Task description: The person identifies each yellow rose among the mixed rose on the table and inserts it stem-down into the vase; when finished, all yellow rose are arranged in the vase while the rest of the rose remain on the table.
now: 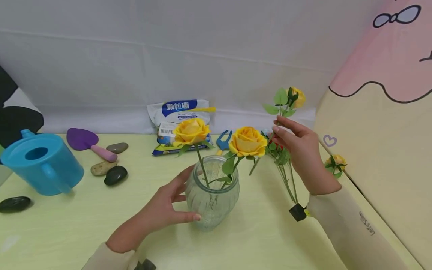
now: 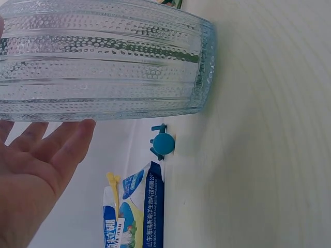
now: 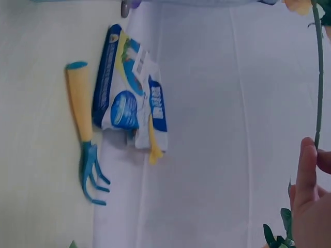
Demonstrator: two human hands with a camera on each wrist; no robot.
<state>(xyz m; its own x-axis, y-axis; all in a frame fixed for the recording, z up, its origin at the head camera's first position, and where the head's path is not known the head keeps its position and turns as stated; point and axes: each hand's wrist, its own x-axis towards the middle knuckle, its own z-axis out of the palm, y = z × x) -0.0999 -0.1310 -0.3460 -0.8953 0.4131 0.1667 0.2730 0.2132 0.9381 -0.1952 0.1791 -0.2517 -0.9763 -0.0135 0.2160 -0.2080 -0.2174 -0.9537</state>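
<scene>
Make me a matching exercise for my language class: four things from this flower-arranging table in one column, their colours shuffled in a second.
Things:
1. watering can
2. trowel blade
3. roses in the glass vase
4. pebble nearest the watering can's right side

Colours:
a. black
b. yellow
c. blue
d. purple

Pairs: 1-c, 2-d, 3-b, 4-a

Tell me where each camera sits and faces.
Head: above, looking down at the ribbed glass vase, left hand and right hand.
Left wrist: beside the vase; palm shows.
Right wrist: faces the white wall; fingers pinch a green stem.
All share the blue-white bag.
</scene>
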